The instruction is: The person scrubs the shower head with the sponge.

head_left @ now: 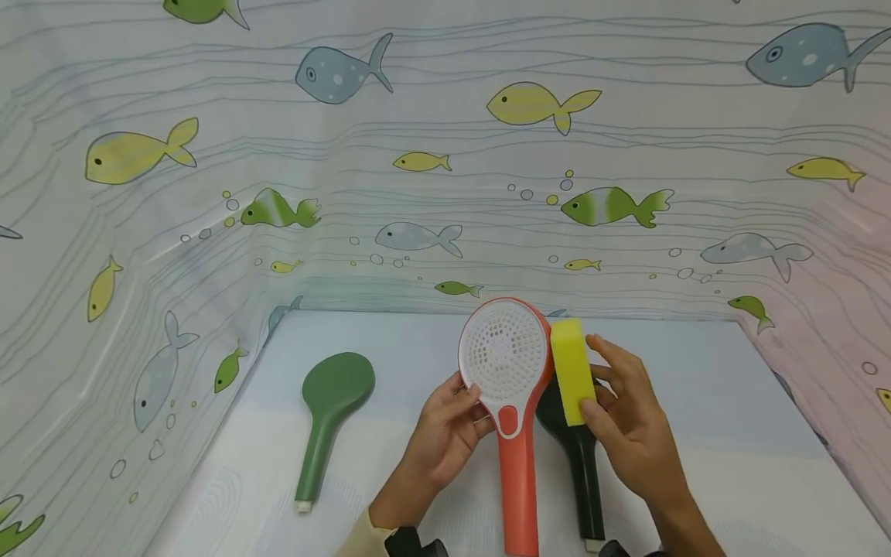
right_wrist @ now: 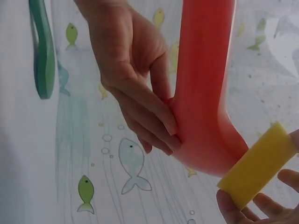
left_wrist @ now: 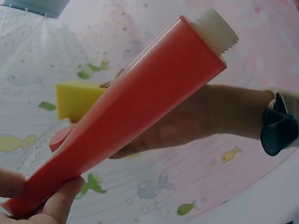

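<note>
A red shower head point(head_left: 518, 487) with a white, perforated face is held up in my left hand point(head_left: 445, 433), thumb on the front edge and fingers behind. Its handle points down toward me, and a pale threaded end point(left_wrist: 216, 32) shows in the left wrist view. My right hand point(head_left: 629, 425) pinches a yellow sponge point(head_left: 572, 371) between thumb and fingers. The sponge's long side lies against the right edge of the shower head's round head. In the right wrist view the sponge point(right_wrist: 257, 165) meets the red back of the head point(right_wrist: 205, 144).
A green shower head point(head_left: 337, 387) lies on the white table point(head_left: 230, 480) at the left. Behind the red one lies a black shower head point(head_left: 586, 472), partly hidden by the sponge. A fish-patterned curtain point(head_left: 418, 186) surrounds the table at the back and sides.
</note>
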`<state>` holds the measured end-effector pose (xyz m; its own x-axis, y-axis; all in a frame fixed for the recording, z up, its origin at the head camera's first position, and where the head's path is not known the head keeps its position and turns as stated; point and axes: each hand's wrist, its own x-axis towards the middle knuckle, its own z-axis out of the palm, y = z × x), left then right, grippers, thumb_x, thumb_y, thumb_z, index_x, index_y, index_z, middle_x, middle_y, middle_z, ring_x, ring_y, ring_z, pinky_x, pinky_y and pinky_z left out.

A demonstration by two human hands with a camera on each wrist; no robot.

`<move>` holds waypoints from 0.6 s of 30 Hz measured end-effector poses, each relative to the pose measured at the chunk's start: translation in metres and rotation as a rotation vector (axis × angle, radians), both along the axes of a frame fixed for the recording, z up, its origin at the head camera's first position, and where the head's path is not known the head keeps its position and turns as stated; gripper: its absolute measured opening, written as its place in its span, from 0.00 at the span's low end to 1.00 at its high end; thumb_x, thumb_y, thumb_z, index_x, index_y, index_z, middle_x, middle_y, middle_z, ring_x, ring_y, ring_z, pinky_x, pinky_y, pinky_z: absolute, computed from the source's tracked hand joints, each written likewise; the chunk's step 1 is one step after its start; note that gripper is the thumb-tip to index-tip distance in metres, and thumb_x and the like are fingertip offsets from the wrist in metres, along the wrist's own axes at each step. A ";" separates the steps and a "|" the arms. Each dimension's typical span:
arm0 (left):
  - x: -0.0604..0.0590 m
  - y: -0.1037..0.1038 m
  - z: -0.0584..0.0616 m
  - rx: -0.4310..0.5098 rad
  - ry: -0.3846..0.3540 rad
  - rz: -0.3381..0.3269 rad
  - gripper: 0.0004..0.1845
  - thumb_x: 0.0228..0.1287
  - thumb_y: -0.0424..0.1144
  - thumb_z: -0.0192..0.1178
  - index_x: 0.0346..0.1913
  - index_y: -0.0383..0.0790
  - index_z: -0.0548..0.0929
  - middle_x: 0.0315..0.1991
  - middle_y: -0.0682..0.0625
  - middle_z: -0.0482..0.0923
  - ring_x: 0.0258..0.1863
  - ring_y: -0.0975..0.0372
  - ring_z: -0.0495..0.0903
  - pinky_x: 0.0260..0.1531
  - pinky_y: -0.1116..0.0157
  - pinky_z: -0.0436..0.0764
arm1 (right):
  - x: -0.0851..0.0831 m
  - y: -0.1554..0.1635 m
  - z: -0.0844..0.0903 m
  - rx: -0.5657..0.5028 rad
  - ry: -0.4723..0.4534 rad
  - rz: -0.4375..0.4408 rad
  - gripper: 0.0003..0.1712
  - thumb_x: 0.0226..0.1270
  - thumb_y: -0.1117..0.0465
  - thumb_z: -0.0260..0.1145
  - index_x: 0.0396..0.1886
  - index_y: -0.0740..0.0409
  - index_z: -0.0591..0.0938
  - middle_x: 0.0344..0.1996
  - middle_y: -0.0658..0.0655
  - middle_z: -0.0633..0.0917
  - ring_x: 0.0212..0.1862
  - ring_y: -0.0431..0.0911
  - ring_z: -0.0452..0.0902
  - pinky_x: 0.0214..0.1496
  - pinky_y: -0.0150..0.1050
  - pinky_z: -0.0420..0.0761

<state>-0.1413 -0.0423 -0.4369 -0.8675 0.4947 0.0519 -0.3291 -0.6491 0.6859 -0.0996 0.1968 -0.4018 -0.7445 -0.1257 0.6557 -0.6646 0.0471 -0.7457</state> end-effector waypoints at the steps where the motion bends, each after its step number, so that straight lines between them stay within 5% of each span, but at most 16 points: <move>1: 0.000 0.001 0.000 0.004 -0.005 0.003 0.28 0.80 0.32 0.42 0.77 0.37 0.51 0.66 0.48 0.72 0.56 0.60 0.81 0.52 0.65 0.84 | -0.001 -0.002 -0.001 0.004 0.007 0.005 0.38 0.63 0.85 0.53 0.74 0.73 0.59 0.72 0.68 0.59 0.61 0.48 0.72 0.60 0.28 0.78; 8: 0.001 0.003 0.001 0.032 -0.013 0.048 0.38 0.78 0.29 0.44 0.78 0.66 0.44 0.77 0.45 0.57 0.65 0.53 0.77 0.55 0.59 0.83 | -0.006 -0.009 -0.006 0.037 0.070 0.006 0.37 0.61 0.84 0.56 0.72 0.76 0.62 0.70 0.68 0.61 0.59 0.49 0.72 0.58 0.28 0.79; 13: -0.001 0.001 0.002 0.032 -0.026 0.068 0.37 0.78 0.30 0.44 0.77 0.69 0.47 0.77 0.46 0.58 0.65 0.53 0.76 0.57 0.59 0.82 | -0.004 -0.012 -0.009 0.074 0.068 0.012 0.33 0.69 0.76 0.59 0.72 0.75 0.62 0.70 0.67 0.62 0.59 0.47 0.72 0.57 0.28 0.79; 18: -0.002 -0.002 0.005 0.012 -0.039 0.086 0.35 0.79 0.35 0.45 0.76 0.68 0.46 0.76 0.47 0.59 0.58 0.55 0.78 0.52 0.65 0.83 | -0.002 -0.018 -0.009 0.122 0.051 0.047 0.36 0.64 0.81 0.58 0.72 0.73 0.62 0.69 0.66 0.64 0.58 0.46 0.72 0.57 0.29 0.80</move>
<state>-0.1436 -0.0443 -0.4324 -0.9083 0.4177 0.0225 -0.2983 -0.6845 0.6652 -0.1014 0.1793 -0.4106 -0.7019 -0.2409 0.6703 -0.7053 0.1035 -0.7013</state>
